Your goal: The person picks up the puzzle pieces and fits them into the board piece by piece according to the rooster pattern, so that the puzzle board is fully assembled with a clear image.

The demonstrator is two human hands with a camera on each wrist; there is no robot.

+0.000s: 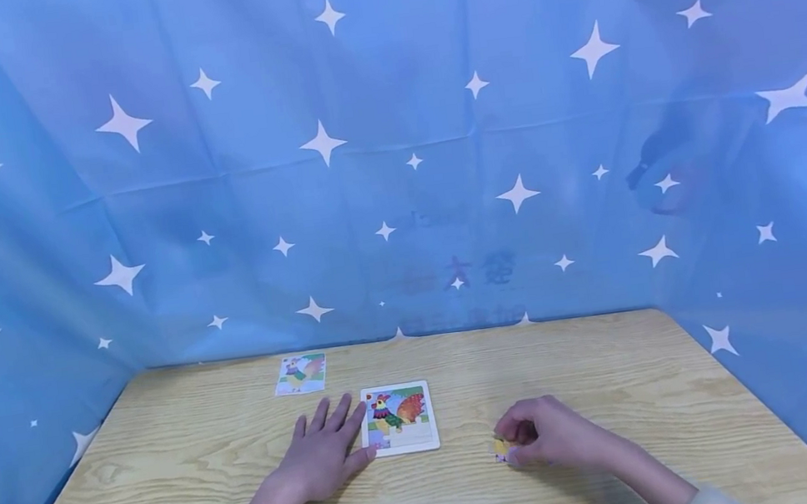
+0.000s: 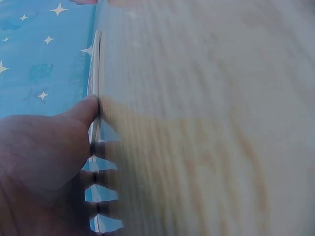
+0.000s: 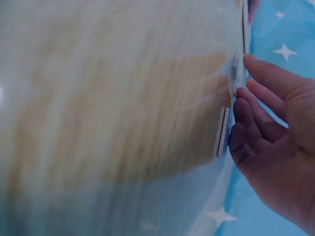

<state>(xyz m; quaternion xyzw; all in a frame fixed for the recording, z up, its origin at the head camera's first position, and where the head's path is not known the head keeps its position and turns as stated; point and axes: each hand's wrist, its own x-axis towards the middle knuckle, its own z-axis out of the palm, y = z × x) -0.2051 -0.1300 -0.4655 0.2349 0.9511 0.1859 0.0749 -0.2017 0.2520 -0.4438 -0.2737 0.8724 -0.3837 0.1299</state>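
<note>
A white-framed jigsaw puzzle (image 1: 411, 434) with a rooster picture lies in the middle of the table; its lower right part shows bare white. My left hand (image 1: 325, 453) rests on the table at its left, fingers spread, with the thumb touching the frame's lower left edge. In the left wrist view that thumb (image 2: 84, 110) lies against the frame's side. To the right, my right hand (image 1: 553, 435) pinches a small yellow puzzle piece (image 1: 501, 447) between thumb and curled fingers, low over the table. Another flat piece (image 3: 222, 132) lies under the right hand's fingers in the right wrist view.
A rooster picture card (image 1: 301, 375) lies at the back left of the wooden table (image 1: 613, 361). Behind the table and at both sides hangs a blue curtain (image 1: 425, 182) with white stars.
</note>
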